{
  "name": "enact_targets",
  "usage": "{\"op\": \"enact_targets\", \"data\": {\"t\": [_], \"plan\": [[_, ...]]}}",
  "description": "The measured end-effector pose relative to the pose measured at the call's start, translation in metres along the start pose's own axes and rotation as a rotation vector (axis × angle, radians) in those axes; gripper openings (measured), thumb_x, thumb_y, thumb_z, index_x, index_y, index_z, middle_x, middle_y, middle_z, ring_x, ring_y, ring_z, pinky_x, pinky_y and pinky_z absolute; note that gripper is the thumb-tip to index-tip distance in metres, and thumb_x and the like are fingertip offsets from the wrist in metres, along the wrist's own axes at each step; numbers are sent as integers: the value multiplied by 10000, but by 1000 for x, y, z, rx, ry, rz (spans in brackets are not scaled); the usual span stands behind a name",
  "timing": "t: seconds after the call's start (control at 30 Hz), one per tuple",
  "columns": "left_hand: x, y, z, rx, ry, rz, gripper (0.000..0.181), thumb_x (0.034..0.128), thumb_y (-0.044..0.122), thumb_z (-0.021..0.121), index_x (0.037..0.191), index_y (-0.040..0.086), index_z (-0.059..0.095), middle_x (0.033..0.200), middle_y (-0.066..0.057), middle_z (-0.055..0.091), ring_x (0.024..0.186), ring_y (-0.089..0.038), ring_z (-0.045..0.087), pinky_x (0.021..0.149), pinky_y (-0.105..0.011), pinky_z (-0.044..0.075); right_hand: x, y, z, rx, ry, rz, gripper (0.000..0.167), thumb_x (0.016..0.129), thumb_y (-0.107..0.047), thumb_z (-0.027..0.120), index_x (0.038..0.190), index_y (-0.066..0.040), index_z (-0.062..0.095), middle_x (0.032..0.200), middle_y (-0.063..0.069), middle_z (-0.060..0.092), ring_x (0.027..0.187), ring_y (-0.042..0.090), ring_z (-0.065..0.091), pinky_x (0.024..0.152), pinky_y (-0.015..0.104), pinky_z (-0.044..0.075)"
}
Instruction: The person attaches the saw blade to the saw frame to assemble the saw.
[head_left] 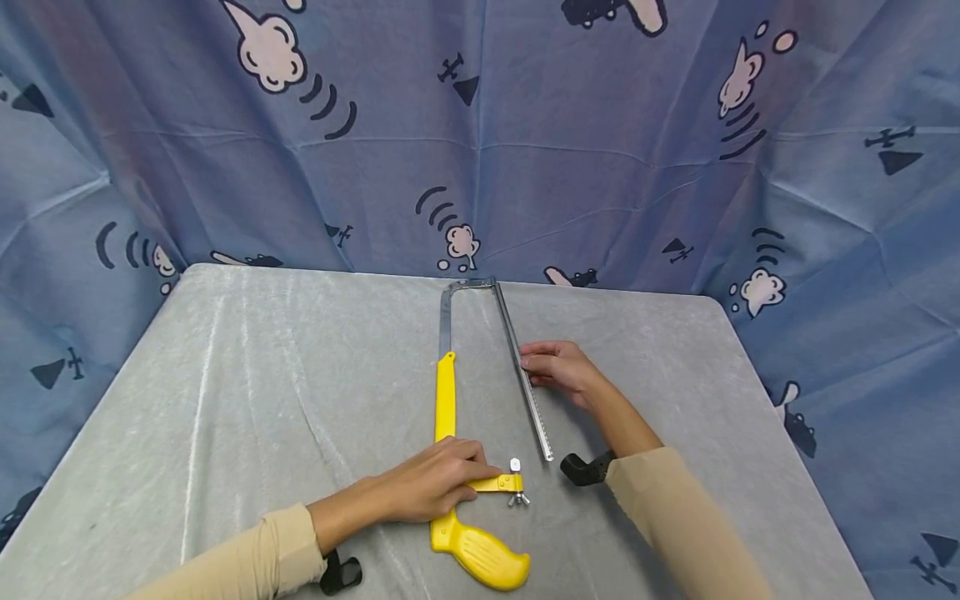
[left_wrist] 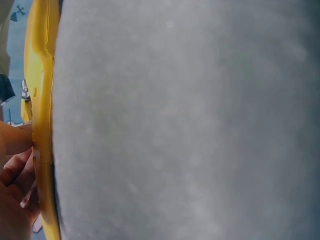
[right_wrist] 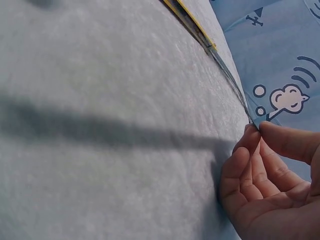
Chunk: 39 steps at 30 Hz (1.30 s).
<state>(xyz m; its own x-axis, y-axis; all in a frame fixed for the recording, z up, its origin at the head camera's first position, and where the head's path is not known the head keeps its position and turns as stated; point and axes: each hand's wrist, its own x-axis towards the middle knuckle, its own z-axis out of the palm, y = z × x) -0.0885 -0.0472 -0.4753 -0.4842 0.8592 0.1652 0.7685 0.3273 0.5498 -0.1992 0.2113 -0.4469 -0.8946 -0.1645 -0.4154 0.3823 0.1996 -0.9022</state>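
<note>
A hacksaw with a yellow frame (head_left: 446,392) lies across the table, its pistol-shaped handle (head_left: 491,560) toward me. My left hand (head_left: 431,482) grips the yellow frame just above the handle; the left wrist view shows fingers around the frame (left_wrist: 44,115) at the left edge. The metal blade (head_left: 534,408) joins the frame's far end and slants toward me, its near end apart from the yellow arm (head_left: 491,483) with the wing nut (head_left: 518,500). Thumb and fingers of my right hand (head_left: 564,368) pinch the blade near its middle; in the right wrist view the hand (right_wrist: 270,185) holds it edge-on.
A pale grey cloth covers the table (head_left: 247,375). Behind it and along the sides hangs a blue patterned curtain (head_left: 540,183). Black wrist mounts (head_left: 585,469) sit by both sleeves, the right one close to the blade's near end.
</note>
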Motion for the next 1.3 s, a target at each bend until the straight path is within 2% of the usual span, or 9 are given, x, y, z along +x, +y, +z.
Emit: {"op": "enact_targets", "data": {"t": [1.3], "plan": [[1,0,-1,15,6,3,348,906,108,687,1254,128,698,939,67,568,836,-39,475,838,-182,372,7,-3,8,-18,18,45,408,915,-17,647,1289,117,552,865,15,642,734,78,601,667,223,527]]}}
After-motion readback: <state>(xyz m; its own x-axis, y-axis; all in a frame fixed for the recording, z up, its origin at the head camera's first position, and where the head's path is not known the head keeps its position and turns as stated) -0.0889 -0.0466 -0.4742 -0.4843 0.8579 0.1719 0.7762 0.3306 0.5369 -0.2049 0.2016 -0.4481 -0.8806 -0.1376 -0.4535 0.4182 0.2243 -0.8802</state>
